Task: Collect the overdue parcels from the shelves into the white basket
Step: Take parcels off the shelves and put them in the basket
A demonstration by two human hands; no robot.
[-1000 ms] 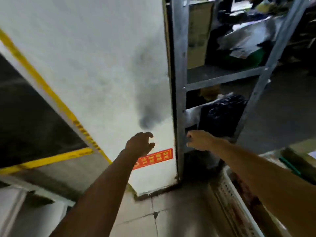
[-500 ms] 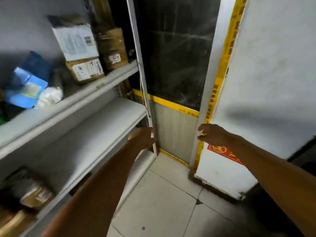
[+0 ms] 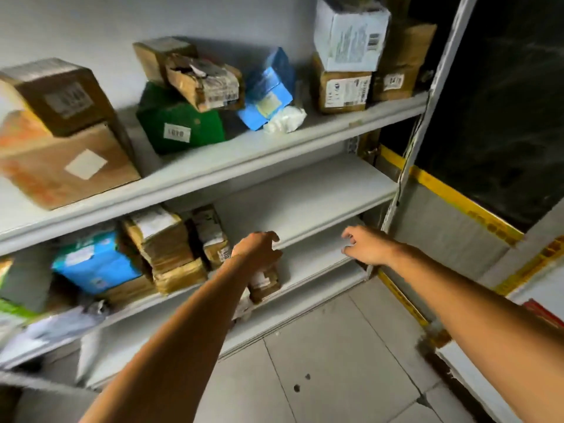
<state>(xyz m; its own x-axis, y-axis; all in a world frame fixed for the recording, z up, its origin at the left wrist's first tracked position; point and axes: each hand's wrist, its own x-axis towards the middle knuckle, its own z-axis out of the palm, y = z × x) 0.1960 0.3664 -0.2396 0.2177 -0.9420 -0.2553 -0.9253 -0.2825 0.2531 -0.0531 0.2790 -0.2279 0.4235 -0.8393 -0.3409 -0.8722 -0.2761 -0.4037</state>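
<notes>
**Shelving (image 3: 244,158), 3 boards in view**

- Top board: 1 brown box (image 3: 58,96) stacked on 1 large carton (image 3: 61,169); 1 torn brown parcel (image 3: 204,80) lying across 1 green box (image 3: 180,123); 1 blue packet (image 3: 268,90) leaning on it, with 1 white wad (image 3: 285,120) at its foot; 1 white box (image 3: 351,35) on top of 1 labelled brown box (image 3: 341,90). The stacking likely saves board space. Labels face outward, presumably so dates can be checked.
- Middle board: 1 blue parcel (image 3: 94,264) and 1 pile of brown parcels (image 3: 164,248), crowded to the left. The right half is bare.
- Small brown parcel (image 3: 265,282): upright near the front edge, just below the left hand. Which board carries it is unclear.

**Hands**

- Left hand (image 3: 258,251): reaches forward with its fingers loosely curled and nothing visibly in its grip. Contact with the small brown parcel cannot be confirmed.
- Right hand (image 3: 366,245): held in front of the bare shelf area with its fingers loosely spread. It holds nothing.
- Both hands are free, probably so either can take a parcel.

**White basket:** not in view, so its place cannot be stated.

**Status (judged):** selection stage, with no parcel lifted yet. The likeliest next pick is the small brown parcel nearest the left hand. Motion blur makes the labels unreadable, so which parcels are overdue cannot be told.
</notes>
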